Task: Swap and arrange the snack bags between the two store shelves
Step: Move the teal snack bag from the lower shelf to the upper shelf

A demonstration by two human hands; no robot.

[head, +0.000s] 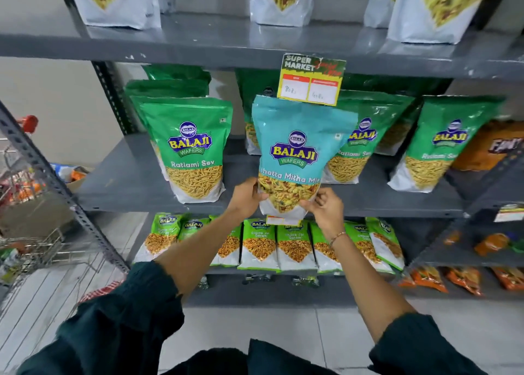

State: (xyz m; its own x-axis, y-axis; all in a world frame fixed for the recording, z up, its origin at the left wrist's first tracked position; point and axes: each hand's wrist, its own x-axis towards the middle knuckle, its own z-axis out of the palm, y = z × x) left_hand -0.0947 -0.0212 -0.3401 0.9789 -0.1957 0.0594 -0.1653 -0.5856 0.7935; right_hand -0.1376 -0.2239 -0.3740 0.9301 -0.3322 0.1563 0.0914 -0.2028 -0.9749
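A light-blue Khatta Mitha Mix bag (pixel 297 150) stands upright at the front edge of the middle grey shelf (pixel 124 184). My left hand (pixel 248 197) grips its lower left corner and my right hand (pixel 326 207) pinches its lower right corner. Green Ratlami Sev bags stand on the same shelf: one to the left (pixel 190 148), one just behind on the right (pixel 357 148), and one further right (pixel 436 145). White-bottomed mix bags (pixel 119 3) line the top shelf (pixel 226 48).
A yellow price tag (pixel 310 81) hangs from the top shelf edge, right above the blue bag. Small green Chana bags (pixel 261 244) fill the lower shelf. A shopping trolley (pixel 25 204) with goods stands at the left. Orange packets (pixel 493 145) sit on the right-hand rack.
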